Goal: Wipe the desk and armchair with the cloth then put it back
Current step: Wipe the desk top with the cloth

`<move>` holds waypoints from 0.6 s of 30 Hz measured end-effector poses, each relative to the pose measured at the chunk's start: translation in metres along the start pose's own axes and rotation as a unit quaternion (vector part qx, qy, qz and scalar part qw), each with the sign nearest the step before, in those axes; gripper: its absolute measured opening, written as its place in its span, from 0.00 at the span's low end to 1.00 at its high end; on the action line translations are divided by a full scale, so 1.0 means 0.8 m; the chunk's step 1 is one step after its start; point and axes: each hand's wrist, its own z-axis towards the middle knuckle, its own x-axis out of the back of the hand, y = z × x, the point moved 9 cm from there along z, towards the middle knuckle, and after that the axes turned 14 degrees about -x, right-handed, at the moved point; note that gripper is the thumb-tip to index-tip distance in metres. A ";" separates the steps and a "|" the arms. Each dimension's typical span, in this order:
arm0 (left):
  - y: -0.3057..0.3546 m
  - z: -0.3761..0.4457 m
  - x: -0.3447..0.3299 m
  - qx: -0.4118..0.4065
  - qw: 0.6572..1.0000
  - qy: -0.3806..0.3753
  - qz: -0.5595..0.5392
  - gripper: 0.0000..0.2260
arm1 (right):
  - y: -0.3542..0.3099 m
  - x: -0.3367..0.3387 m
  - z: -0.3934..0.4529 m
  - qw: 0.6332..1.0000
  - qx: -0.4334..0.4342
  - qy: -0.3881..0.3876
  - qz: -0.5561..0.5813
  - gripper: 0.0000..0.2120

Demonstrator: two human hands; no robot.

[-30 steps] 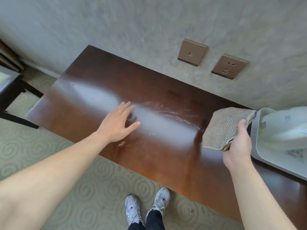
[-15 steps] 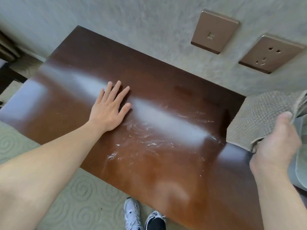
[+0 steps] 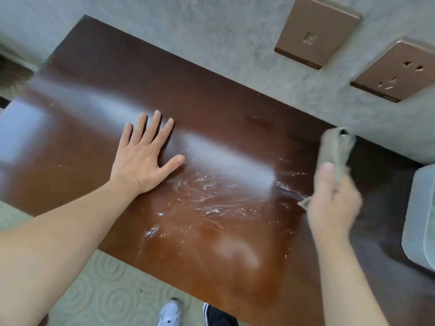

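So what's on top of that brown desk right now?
On the desk: the left hand lies flat, white smears beside it, a white tray at the right. The surface under the palm is hidden.

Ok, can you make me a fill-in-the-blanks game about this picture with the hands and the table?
1. The left hand lies flat on the brown ____.
2. The right hand holds a grey ____.
3. White smears on the desk lie ____ the two hands.
4. Two brown plates are fixed on the ____.

Missing words: desk; cloth; between; wall
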 end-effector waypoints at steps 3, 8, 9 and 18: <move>0.001 0.000 -0.001 -0.004 1.000 0.004 0.000 0.40 | 0.012 -0.079 -0.022 0.988 -0.074 -0.136 -0.010 0.31; -0.003 0.001 -0.005 0.002 1.000 0.017 0.021 0.38 | 0.024 -0.100 -0.014 0.980 -0.095 -0.170 -0.048 0.29; -0.004 0.000 -0.006 0.002 1.000 0.019 0.016 0.38 | 0.028 -0.100 -0.012 0.978 -0.107 -0.176 -0.039 0.29; -0.004 -0.001 -0.006 -0.010 0.998 0.055 -0.018 0.39 | 0.042 -0.066 -0.001 0.919 -0.305 -0.122 0.219 0.19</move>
